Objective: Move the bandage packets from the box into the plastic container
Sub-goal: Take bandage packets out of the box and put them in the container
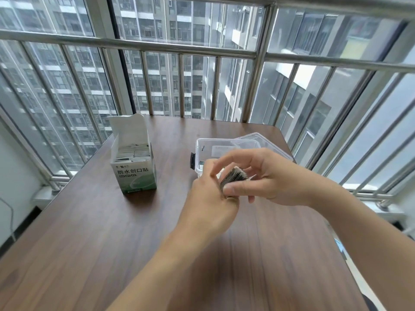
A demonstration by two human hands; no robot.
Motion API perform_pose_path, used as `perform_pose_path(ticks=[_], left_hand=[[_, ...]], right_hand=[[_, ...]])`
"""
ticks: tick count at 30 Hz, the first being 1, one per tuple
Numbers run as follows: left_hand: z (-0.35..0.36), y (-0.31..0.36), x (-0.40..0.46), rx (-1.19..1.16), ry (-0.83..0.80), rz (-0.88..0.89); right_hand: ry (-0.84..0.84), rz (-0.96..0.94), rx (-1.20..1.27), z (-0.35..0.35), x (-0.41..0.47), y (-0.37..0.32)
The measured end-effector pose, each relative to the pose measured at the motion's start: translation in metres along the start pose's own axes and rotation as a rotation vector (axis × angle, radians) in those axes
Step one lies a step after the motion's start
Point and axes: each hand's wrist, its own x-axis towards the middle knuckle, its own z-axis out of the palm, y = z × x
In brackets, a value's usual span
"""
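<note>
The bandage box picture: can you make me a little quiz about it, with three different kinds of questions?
1. True or false: the box stands upright with its top flap open and packets showing inside.
2. Which hands hold the stack of packets? A) left only B) right only C) both
3. Fill in: the plastic container sits on the wooden table to the ___ of the box.

Key
1. True.
2. C: the left hand and right hand both grip the stack, in front of the container.
3. Right.
</note>
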Motion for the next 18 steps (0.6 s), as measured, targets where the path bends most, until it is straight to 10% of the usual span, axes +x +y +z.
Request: perform_pose_path(ticks=[6, 18], left_hand=[[0.002, 0.008, -0.002, -0.088, 0.097, -0.101], [-0.006, 0.001, 0.000, -0.527, -0.222, -0.221]], right_hand=[[0.226, -0.001, -0.017, 0.017, 0.011, 0.010], [-0.195, 0.007, 0.019, -0.025, 0.026, 0.012]])
